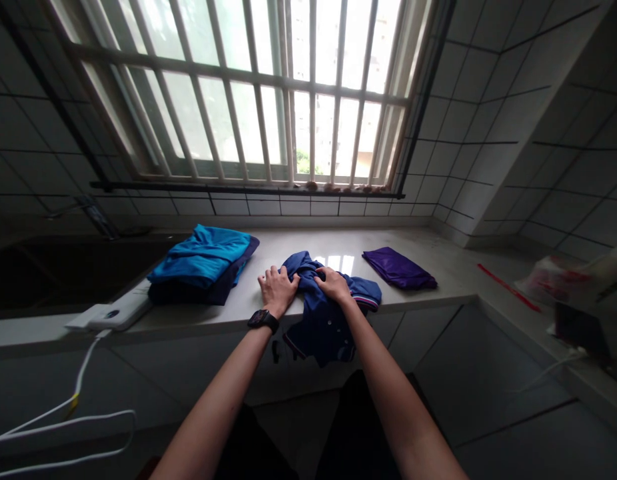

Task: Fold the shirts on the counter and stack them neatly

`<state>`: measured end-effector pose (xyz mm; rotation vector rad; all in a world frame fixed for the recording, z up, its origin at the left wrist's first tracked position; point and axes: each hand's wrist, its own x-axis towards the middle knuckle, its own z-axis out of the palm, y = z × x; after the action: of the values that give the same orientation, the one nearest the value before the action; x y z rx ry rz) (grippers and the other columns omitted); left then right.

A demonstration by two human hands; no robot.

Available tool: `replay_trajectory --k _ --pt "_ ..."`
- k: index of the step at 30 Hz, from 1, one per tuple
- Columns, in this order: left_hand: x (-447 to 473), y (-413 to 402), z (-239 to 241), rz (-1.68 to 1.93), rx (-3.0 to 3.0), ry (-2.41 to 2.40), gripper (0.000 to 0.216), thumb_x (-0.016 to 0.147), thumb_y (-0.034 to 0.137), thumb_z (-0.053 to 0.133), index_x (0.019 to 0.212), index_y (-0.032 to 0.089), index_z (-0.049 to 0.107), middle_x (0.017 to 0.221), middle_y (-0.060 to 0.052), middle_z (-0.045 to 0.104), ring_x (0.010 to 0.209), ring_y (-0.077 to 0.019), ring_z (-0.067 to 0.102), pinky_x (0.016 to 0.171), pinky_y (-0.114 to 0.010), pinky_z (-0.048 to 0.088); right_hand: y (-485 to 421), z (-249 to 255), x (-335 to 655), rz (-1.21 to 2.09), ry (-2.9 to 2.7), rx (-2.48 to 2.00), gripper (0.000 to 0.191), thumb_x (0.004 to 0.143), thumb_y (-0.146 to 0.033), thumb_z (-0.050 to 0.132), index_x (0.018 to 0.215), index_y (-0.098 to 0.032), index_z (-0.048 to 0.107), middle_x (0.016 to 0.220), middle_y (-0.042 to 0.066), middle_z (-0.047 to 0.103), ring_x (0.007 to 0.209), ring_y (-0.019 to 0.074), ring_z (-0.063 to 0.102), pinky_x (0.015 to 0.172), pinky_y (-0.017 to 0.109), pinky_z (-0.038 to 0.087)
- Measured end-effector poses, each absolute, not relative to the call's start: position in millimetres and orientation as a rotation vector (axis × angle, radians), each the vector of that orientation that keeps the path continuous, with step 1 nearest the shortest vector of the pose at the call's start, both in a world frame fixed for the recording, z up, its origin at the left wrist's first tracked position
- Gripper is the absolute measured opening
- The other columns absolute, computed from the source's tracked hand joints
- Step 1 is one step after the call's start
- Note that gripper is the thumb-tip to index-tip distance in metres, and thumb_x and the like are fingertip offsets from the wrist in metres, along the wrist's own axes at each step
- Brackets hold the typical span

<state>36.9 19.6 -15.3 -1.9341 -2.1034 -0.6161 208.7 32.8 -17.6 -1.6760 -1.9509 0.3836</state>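
A dark blue polo shirt (pixel 322 327) with buttons and striped trim lies crumpled at the counter's front edge, its lower part hanging over. My left hand (pixel 278 290), wearing a black watch (pixel 263 321), rests at the shirt's left side, thumb and forefinger closed on a bunched fold. On the other side, my right hand (pixel 333 285) grips the upper cloth between thumb and fingers. A sleeve (pixel 366 292) spreads out to the right of that hand. Cloth beneath the fingers is partly hidden.
Bright blue folded clothing (pixel 201 257) sits on darker cloth (pixel 188 293) at the left, beside a white power strip (pixel 121 312) with a cable. A folded purple garment (pixel 398 268) lies right. Further right are a red strip (pixel 508 288) and a plastic bag (pixel 553 279). A dark sink (pixel 63 267) is far left.
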Motion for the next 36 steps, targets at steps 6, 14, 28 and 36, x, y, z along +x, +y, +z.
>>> replay_trajectory --k 6,14,28,36 --pt "35.3 20.3 -16.1 -0.62 -1.951 -2.114 0.051 0.098 0.044 0.041 0.122 0.008 0.068 0.121 -0.025 0.066 0.116 -0.0377 0.059 0.099 -0.047 0.043 33.1 -18.6 208.8 0.391 -1.964 -1.656 0.037 0.098 -0.041 0.058 0.132 -0.029 0.068 0.138 0.003 0.069 0.121 0.0235 0.067 0.103 0.033 0.05" --pt "35.4 20.5 -16.3 -0.631 -1.956 -2.115 0.051 0.097 0.044 0.041 0.123 0.008 0.067 0.122 -0.025 0.066 0.116 -0.0379 0.059 0.099 -0.048 0.042 32.5 -17.6 209.1 0.39 -1.969 -1.672 0.036 0.099 -0.041 0.057 0.131 -0.03 0.067 0.138 0.002 0.069 0.121 0.022 0.067 0.103 0.031 0.049" --pt "35.2 19.0 -15.5 -0.628 -1.956 -2.114 0.051 0.097 0.044 0.04 0.122 0.008 0.067 0.12 -0.025 0.066 0.115 -0.0379 0.059 0.099 -0.048 0.042 29.0 -12.2 208.3 0.419 -1.951 -1.673 0.034 0.099 -0.038 0.057 0.13 -0.028 0.068 0.138 0.004 0.069 0.122 0.0232 0.067 0.103 0.032 0.05" --pt "36.1 17.3 -14.3 -0.644 -1.956 -2.12 0.051 0.097 0.043 0.041 0.123 0.007 0.067 0.121 -0.026 0.066 0.117 -0.0383 0.059 0.1 -0.049 0.042 31.4 -17.3 208.7 0.395 -1.962 -1.65 0.035 0.1 -0.038 0.057 0.131 -0.027 0.068 0.137 0.005 0.069 0.121 0.023 0.067 0.103 0.032 0.05"
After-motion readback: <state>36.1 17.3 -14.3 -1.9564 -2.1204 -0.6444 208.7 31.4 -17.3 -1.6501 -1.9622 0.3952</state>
